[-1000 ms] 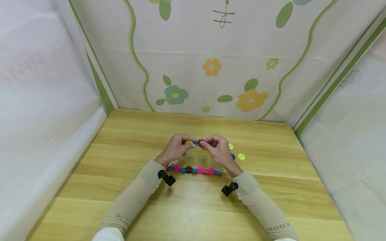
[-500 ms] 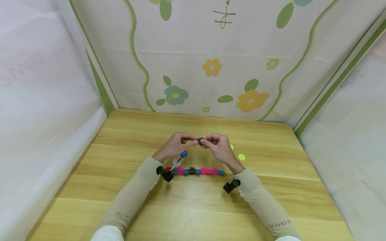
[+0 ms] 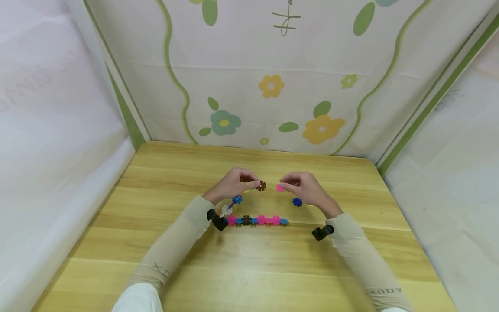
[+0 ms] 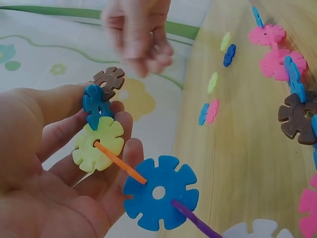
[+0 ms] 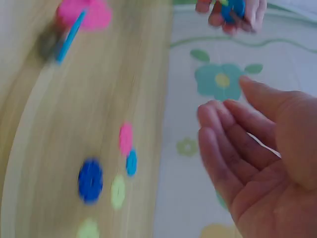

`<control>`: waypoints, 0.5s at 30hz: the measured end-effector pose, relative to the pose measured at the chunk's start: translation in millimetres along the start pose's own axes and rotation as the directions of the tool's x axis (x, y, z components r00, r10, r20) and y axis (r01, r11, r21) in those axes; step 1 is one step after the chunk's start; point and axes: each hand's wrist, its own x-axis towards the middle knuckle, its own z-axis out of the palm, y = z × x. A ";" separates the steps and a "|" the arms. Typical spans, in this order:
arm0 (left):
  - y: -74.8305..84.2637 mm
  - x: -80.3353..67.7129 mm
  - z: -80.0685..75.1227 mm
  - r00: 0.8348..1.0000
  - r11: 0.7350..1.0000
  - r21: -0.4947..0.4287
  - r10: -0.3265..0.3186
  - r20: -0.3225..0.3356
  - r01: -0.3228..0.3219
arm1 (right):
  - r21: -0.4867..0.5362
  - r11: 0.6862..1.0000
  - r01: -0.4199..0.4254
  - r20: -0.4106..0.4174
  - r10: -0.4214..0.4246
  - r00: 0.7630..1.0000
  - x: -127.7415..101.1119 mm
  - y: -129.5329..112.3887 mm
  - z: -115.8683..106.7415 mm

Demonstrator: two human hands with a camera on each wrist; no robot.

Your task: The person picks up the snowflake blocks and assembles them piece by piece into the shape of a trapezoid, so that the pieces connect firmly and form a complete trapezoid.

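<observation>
Near its brown end, the chain of flower discs (image 4: 143,204) is pinched between thumb and fingers of the left hand (image 3: 231,185); its straight row is laid on the table (image 3: 249,268), well inside both side edges. The right hand (image 3: 309,190) is held with thumb and fingers parted near the pink disc (image 5: 126,139). The far edge is bordered by the fabric wall (image 3: 234,82), behind both hands

We read AQUA on the right sleeve (image 3: 360,255), X on the left sleeve (image 3: 173,242); beyond the right hand (image 3: 306,189), H on the cloth (image 3: 234,73).
</observation>
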 end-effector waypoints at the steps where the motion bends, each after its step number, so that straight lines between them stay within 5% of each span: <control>1: 0.0 0.4 0.3 1.000 1.000 0.002 0.000 0.002 0.000 | -0.056 0.998 -0.013 0.007 0.013 1.000 -2.5 6.3 -4.3; 8: 0.4 2.2 1.9 1.000 1.000 -0.021 -0.005 0.010 0.005 | -0.260 0.961 -0.097 0.040 0.111 0.993 -18.3 47.7 -14.1; 15: 0.2 5.7 4.0 1.000 1.000 -0.020 -0.013 0.009 0.013 | -0.304 0.945 -0.118 0.020 0.131 0.991 -28.0 63.1 -1.2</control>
